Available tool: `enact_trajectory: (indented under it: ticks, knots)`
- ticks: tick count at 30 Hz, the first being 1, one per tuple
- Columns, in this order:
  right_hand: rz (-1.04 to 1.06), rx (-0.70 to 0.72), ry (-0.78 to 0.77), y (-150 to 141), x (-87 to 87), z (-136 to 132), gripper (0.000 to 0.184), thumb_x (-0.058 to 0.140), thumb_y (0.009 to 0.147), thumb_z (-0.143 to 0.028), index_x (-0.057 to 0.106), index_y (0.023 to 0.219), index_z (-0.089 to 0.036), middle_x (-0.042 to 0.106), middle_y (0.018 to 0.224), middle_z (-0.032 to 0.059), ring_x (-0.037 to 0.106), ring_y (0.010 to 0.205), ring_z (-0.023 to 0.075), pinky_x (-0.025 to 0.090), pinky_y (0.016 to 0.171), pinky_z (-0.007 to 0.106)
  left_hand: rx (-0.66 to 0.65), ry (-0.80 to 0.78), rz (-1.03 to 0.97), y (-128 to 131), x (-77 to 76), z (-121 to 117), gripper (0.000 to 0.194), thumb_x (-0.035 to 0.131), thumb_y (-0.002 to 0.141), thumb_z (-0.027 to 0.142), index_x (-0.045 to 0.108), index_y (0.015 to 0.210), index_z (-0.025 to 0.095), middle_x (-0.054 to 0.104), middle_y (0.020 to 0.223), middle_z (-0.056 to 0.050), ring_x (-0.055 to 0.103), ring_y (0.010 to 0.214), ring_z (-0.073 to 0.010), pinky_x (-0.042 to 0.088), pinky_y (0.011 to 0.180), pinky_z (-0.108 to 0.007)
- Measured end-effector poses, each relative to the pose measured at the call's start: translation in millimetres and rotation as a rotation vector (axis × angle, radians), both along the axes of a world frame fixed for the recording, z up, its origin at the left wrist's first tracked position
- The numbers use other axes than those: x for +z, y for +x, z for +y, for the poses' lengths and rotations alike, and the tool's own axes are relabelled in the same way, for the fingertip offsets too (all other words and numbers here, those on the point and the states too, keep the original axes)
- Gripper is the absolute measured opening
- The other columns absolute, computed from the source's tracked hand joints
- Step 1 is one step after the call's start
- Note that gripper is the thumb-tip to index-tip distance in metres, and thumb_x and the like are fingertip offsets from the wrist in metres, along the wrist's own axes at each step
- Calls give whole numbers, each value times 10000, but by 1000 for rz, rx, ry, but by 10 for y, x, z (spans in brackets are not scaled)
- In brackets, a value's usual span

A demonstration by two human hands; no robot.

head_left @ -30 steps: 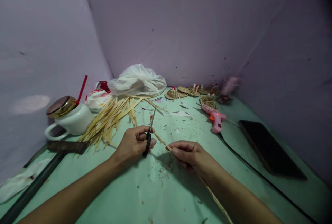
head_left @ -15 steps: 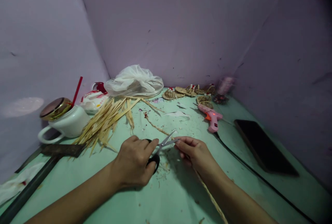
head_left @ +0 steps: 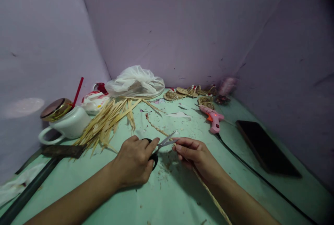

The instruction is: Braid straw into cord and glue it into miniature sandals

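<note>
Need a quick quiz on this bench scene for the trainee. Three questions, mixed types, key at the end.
1. Fill in: The right hand pinches a thin braided ____.
2. True or false: The pink glue gun shows a lit red light.
3. Multiple choice: What does the left hand hold?
A) white mug
B) black-handled scissors
C) plastic bag

Key: 1. cord; 2. true; 3. B
</note>
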State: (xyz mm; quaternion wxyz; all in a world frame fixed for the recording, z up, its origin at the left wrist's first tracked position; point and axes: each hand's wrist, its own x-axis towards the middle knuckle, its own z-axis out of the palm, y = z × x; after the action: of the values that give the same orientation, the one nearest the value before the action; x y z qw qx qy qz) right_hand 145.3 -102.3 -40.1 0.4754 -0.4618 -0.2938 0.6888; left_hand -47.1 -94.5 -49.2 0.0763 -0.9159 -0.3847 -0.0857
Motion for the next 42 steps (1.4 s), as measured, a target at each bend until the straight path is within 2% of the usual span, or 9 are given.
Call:
enact_trajectory:
  ticks: [10,14,17,20,23,26,32,35,42]
  knots:
    - [27,-18,-4,11,-34,2,238,791,457,-222,679,645,-125,588,517,-7,427,401,44,246,336,150,-13,60,17,24,-64,-3,511,442,741,160,408,1241,62,616,745,-92,556,626,-224,436,606,-389]
    - [52,-34,-31,18,-25,-1,271,795,452,-202,684,687,-127,622,557,10,452,413,50,264,334,146,-58,61,-60,11,-70,12,497,426,730,121,411,1225,80,631,703,-64,553,566,-208,432,566,-368]
    - [58,-21,-18,11,-42,9,283,787,479,-196,685,731,-115,649,615,30,459,421,47,259,319,139,-47,0,-221,6,-79,9,417,433,723,120,486,1135,152,638,675,-28,551,550,-187,423,554,-334]
    - [43,20,-9,-11,-73,16,277,775,519,-210,678,753,-97,663,645,49,499,446,60,298,324,142,65,-98,-504,23,-72,12,322,466,729,152,546,1040,178,641,688,-19,574,597,-176,441,594,-318]
    - [42,75,-30,-35,-100,1,273,771,537,-227,659,754,-105,675,648,54,551,466,86,351,346,159,246,-379,-874,66,-23,36,281,533,740,216,542,1015,159,636,722,-20,591,643,-156,466,614,-281]
    - [62,166,-24,-53,-120,-33,301,773,551,-259,645,781,-112,681,644,44,574,468,92,370,358,164,340,-678,-1165,114,27,68,324,620,696,254,516,985,151,613,712,-7,580,626,-137,463,576,-242]
    - [111,335,3,-104,-192,-104,327,761,595,-288,637,847,-121,680,664,30,597,491,90,393,378,154,281,-1072,-1583,178,8,61,449,698,635,249,474,1013,156,624,746,-18,582,609,-121,457,602,-241]
    - [118,380,1,-145,-226,-134,322,752,609,-300,637,856,-128,673,664,28,595,490,92,406,381,158,276,-1115,-1661,201,7,40,471,720,590,179,479,993,151,602,671,12,557,566,-102,427,554,-209]
    - [-64,388,14,-159,-217,-155,266,755,601,-317,659,719,-98,614,568,11,532,431,67,392,363,155,371,-906,-1715,223,30,59,483,715,528,116,481,950,147,575,580,52,503,504,-70,396,492,-172]
